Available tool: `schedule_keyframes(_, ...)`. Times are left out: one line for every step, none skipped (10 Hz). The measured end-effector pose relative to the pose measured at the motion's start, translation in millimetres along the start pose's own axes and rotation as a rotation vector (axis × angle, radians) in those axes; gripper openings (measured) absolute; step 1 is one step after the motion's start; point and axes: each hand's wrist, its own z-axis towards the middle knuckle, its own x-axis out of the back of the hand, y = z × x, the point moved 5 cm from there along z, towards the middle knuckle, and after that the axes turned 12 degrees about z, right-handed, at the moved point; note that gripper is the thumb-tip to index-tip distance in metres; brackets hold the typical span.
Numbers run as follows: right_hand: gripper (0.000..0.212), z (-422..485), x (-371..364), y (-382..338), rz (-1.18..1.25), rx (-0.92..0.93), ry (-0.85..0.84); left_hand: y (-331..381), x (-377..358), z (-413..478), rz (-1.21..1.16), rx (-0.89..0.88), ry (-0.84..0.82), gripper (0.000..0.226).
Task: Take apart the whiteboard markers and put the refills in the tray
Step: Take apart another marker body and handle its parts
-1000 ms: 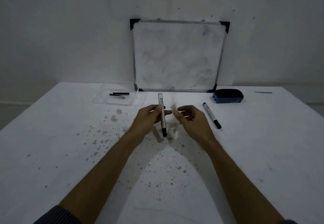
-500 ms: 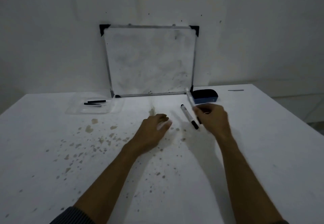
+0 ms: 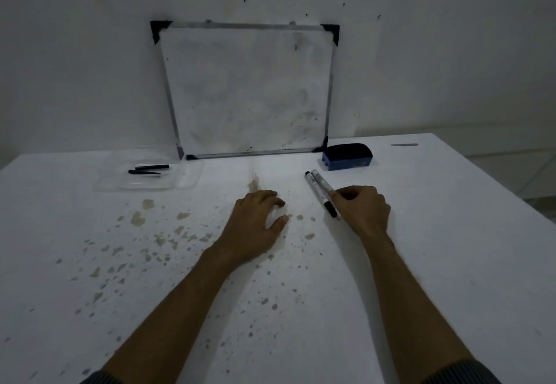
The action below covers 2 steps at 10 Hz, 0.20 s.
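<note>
Both hands sit mid-frame: left hand (image 3: 255, 221) lies loosely open and empty on the table (image 3: 436, 248); right hand (image 3: 359, 207) curls around one of two markers (image 3: 319, 191) lying side by side. At upper left, the clear tray (image 3: 186, 180) holds two black refills (image 3: 149, 170).

Dim, bluish-grey throughout, with heavy vignetting darkening the corners. Brightest on the table (image 3: 288, 170) just below the whiteboard (image 3: 246, 88). Soft, faint shadows beside both forearms. Grainy, slightly soft; table edges bowed by wide-angle distortion.
</note>
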Motion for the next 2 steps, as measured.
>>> schedule_keyframes(0.044,-2.9,0.4,-2.0,-0.009,-0.009,0.013,-0.3,0.9,-1.2,-0.021,0.005,-0.013,0.046)
schedule_keyframes(0.044,-9.2,1.1,-6.9,0.095,0.013,0.027,1.8,7.2,-5.0,-0.130,0.039,0.000,0.045)
